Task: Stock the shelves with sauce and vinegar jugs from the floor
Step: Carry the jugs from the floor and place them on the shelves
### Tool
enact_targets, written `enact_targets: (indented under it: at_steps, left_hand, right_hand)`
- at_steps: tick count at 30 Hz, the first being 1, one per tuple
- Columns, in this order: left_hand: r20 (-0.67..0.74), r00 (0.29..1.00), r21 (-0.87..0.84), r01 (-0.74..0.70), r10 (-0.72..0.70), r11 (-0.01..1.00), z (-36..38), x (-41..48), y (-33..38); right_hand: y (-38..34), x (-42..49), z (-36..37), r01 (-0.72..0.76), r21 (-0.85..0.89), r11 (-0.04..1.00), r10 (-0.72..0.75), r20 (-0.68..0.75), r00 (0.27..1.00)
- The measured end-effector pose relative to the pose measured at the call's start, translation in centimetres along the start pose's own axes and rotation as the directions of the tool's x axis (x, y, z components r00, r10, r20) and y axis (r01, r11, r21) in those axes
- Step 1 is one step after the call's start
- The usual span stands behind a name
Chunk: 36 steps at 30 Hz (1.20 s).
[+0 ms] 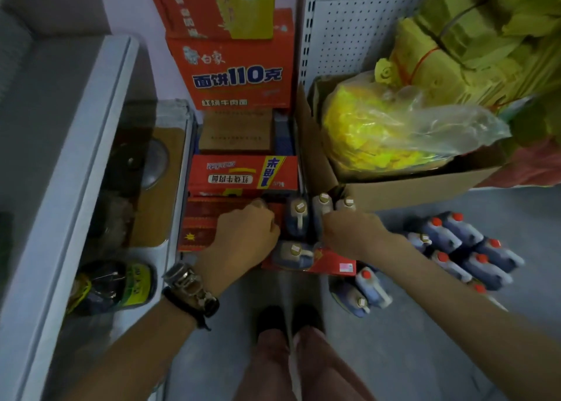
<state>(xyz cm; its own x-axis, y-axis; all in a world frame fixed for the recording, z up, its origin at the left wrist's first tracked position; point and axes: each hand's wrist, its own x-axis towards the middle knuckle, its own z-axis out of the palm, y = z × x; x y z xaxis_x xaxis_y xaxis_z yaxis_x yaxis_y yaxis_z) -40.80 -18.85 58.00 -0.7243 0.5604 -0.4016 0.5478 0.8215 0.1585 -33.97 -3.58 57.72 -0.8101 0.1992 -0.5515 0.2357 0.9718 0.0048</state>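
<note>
While tan-capped jugs (297, 218) sit on a flat red carton (334, 265), left hand (243, 236) curls its fingers beside them, grasp unclear; right hand (352, 233) fingers hidden. Red-capped jugs (455, 239) crowd the floor at right; cardboard box (409, 192) stands just behind.

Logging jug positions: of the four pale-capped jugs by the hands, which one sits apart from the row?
The pale-capped jug nearest the person, alone on the red carton; the other three line up behind it, beside the cardboard box.
</note>
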Motion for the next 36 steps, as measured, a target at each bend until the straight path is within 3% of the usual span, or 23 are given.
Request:
enact_targets:
  at_steps: [6,12,27,32,36]
  left_hand:
    - [0.047,0.997,-0.079,0.071,-0.068,0.994,7.8,4.0,-0.6]
    - [0.035,0.995,-0.114,0.098,-0.094,0.989,14.7,7.1,-2.1]
    - [0.079,0.996,-0.071,-0.040,0.046,0.997,28.6,13.3,-3.3]
    - [0.225,0.952,-0.308,-0.133,0.208,0.942,31.9,14.7,-4.1]
    - [0.206,0.949,-0.428,-0.133,0.239,0.894,33.7,15.6,-4.5]
  right_hand:
    - [1.0,5.6,6.2,-0.057,0.195,0.979,0.033,0.122,0.992]
    - [1.4,9.8,12.7,-0.031,0.145,0.989,0.014,0.118,0.993]
    - [1.0,18.0,24.3,-0.092,0.050,0.994,0.084,0.143,0.986]
    - [0.7,19.9,27.1,-0.052,0.153,0.987,0.019,0.206,0.978]
    - [0.2,21.3,29.1,-0.027,0.343,0.939,-0.054,0.225,0.973]
